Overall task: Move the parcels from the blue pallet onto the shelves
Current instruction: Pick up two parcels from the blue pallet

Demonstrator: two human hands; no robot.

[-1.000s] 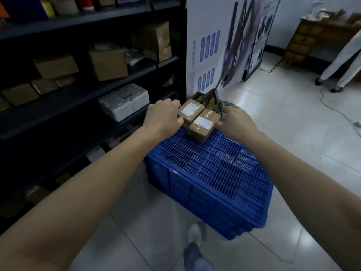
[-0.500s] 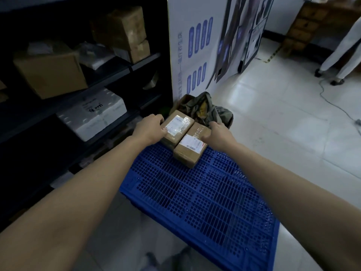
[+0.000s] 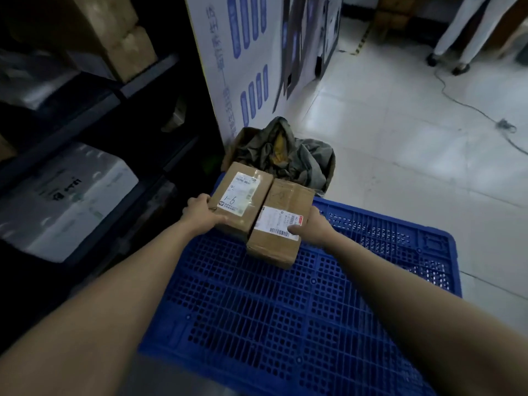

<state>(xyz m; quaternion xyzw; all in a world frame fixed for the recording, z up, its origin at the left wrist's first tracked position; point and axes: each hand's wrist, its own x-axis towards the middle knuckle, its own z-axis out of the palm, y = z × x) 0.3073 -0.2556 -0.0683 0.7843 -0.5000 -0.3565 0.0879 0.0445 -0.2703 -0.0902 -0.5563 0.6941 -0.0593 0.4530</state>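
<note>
Pale tiled floor (image 3: 400,144), blue pallet (image 3: 285,310) beside dark shelves (image 3: 85,110); left hand (image 3: 201,214), right hand (image 3: 313,230) grip closed on two parcels (image 3: 251,207).

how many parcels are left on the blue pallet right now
2, side by side at the blue pallet's far edge: the left parcel under the left hand, the right parcel under the right hand. None looks hidden.

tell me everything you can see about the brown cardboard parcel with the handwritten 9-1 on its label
The brown cardboard parcel with the handwritten label is a small rectangular box, sealed with glossy clear tape. A white printed shipping label covers much of its top, marked "9-1" by hand. It sits at the far left corner of the blue plastic pallet, pressed side by side against a second brown cardboard parcel. The left hand grips its near left corner. The box looks intact, slightly scuffed.
</note>
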